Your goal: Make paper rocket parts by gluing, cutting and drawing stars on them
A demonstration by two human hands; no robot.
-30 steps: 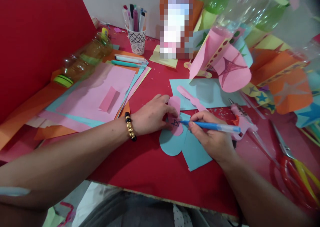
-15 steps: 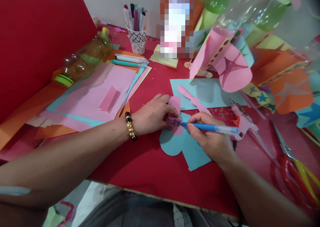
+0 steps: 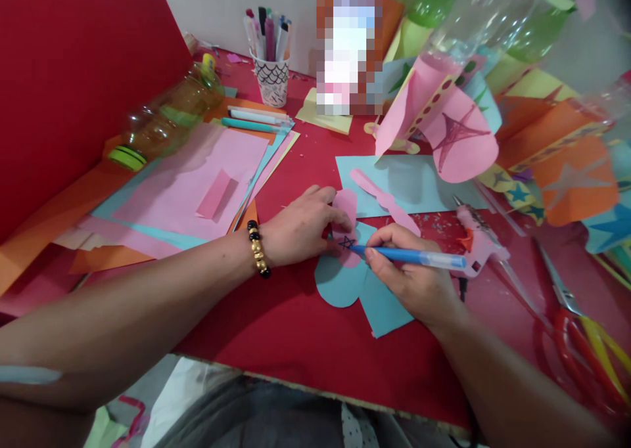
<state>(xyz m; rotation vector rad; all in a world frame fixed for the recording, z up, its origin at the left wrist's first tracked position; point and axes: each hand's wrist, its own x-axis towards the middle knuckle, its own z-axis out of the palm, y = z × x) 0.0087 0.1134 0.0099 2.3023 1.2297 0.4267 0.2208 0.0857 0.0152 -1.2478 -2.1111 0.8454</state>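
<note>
My right hand (image 3: 414, 280) is closed round a blue marker pen (image 3: 409, 255). Its tip touches a small pink paper cutout with rounded ends (image 3: 351, 259), where a dark star outline (image 3: 346, 243) is drawn. Bent over the cutout's left side, my left hand (image 3: 305, 228) holds it down with thumb and fingertips. Under the pink piece lies a light-blue paper shape (image 3: 340, 284) with a rounded lobe and a squared, pointed part (image 3: 387, 307). A wavy pink paper strip (image 3: 382, 198) rests just beyond my right hand, partly over a light-blue sheet (image 3: 419, 179).
Left are stacked coloured papers (image 3: 187, 172), pens (image 3: 254, 123) and a clear bottle (image 3: 167, 119) lying down. A paper cup of markers (image 3: 273, 80) stands behind. Decorated bottle rockets (image 3: 444, 113), a glue gun (image 3: 480, 244) and scissors (image 3: 574, 310) occupy the right. The red table's front edge (image 3: 315, 389) is close.
The pen and my right hand have shifted very slightly left, with the tip still at the star. My left hand stays in place on the pink cutout.
</note>
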